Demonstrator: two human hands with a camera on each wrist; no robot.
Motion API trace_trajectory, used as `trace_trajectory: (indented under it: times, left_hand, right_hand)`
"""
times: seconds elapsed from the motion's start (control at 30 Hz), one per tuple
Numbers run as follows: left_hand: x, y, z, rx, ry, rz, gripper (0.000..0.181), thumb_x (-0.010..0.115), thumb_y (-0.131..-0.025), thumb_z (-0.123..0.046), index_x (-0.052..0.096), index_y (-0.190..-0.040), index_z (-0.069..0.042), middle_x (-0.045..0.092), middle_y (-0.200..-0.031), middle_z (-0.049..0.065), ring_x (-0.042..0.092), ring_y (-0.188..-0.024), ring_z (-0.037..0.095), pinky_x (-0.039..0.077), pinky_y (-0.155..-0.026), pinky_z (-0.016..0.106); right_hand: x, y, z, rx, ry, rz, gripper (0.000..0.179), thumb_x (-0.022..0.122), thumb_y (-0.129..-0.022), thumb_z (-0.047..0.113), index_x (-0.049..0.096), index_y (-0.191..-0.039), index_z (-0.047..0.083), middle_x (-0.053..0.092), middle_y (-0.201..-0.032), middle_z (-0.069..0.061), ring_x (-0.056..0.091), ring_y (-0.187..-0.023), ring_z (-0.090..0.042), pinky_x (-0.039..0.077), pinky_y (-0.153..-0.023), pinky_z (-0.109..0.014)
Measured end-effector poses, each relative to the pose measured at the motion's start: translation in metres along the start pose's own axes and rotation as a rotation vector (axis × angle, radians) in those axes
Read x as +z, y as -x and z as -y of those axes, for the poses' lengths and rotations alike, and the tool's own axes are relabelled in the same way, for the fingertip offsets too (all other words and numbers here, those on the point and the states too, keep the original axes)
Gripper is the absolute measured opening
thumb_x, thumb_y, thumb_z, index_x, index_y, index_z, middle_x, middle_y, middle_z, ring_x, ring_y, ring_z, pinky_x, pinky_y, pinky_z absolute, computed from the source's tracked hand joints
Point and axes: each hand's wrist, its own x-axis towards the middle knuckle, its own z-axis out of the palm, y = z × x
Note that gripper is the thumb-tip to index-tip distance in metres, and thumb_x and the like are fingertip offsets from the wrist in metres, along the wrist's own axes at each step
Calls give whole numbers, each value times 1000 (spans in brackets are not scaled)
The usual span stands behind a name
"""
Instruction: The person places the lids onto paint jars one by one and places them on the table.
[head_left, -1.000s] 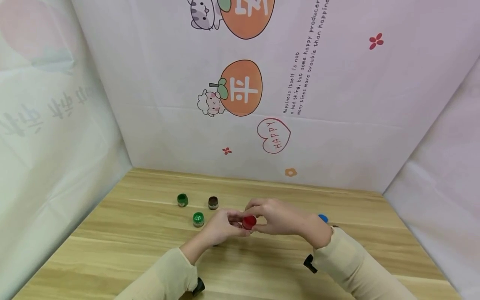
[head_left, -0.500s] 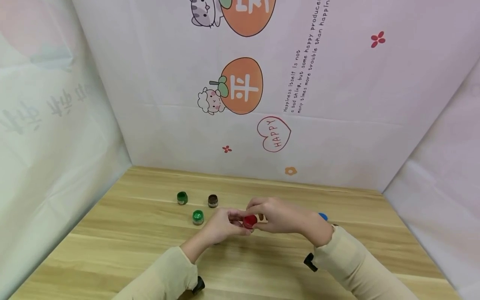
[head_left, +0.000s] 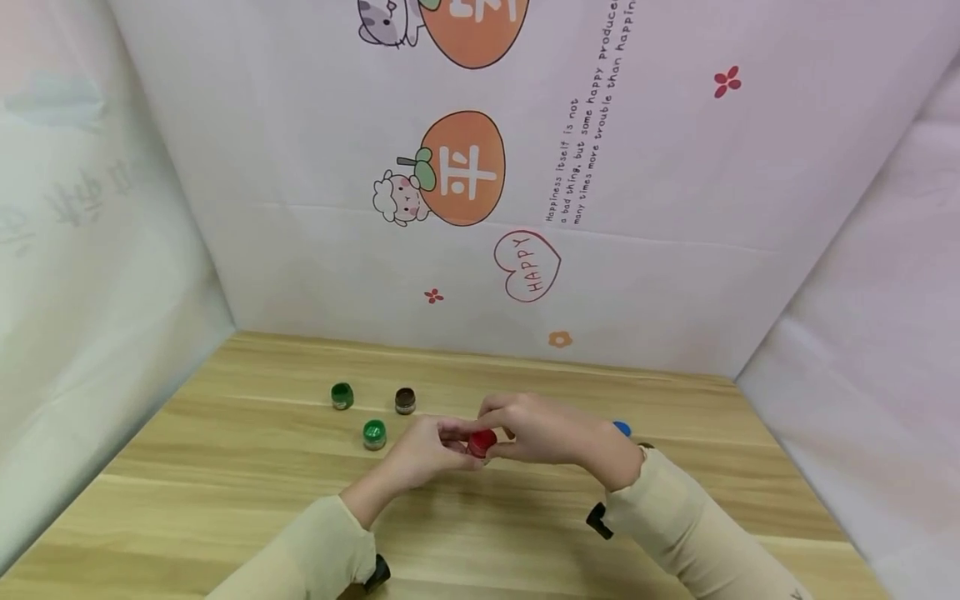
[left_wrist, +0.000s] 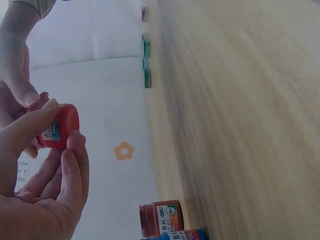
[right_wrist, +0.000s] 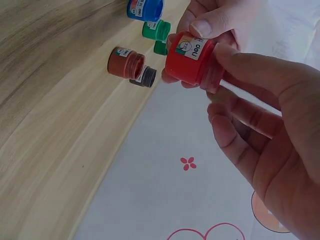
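Observation:
Both hands meet over the table on a red paint jar [head_left: 482, 443]. My left hand [head_left: 416, 454] grips its body, thumb across the label and fingers under the base in the left wrist view. From the other side my right hand [head_left: 536, 429] pinches the jar's translucent neck end; in the right wrist view its thumb presses there, with the other fingers curving below. The jar [right_wrist: 187, 60] lies tilted in that view, its white "deli" label facing the camera. Left of the hands stand a green jar [head_left: 374, 434], a dark green jar [head_left: 342, 396] and a brown jar [head_left: 405, 401].
A blue thing [head_left: 622, 428] shows behind the right forearm. Close together in the right wrist view are a blue jar [right_wrist: 145, 9], a reddish-brown jar [right_wrist: 126, 64] and a dark jar [right_wrist: 145, 77]. A printed white sheet [head_left: 645, 300] rises at the table's back edge.
The head view has turned slightly to the right, so everything sits further left in it. Both hands stay on the red paint jar, with only slight finger movement.

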Motion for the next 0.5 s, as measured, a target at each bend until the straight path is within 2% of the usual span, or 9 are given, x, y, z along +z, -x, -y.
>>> trace_trajectory:
  times: [0.13,0.3,0.5]
  left_hand:
    - [1,-1,-1,-4,0,8,44,87,-84,-12,72,-123,1,75,-105,5,69,-91,16,58,-80,30]
    - [1,0,-1,-16,7,3,45,87,-83,-11,72,-123,1,75,-106,6,70,-91,16,58,-79,30]
    - [4,-5,1,-4,5,10,46,87,-83,-9,71,-125,1,75,-108,7,70,-91,15,58,-80,28]
  right_hand:
    - [-1,0,-1,18,-20,-11,22,81,-91,17,77,-109,7,65,-101,2,59,-75,-12,48,-65,-17]
    - [-1,0,-1,-6,-34,-10,29,80,-91,11,76,-120,6,66,-107,-1,59,-74,-13,47,-65,-15]
    - [-1,4,-4,-11,-50,-19,19,80,-91,11,76,-109,5,66,-102,-1,58,-74,-12,48,-65,-17]
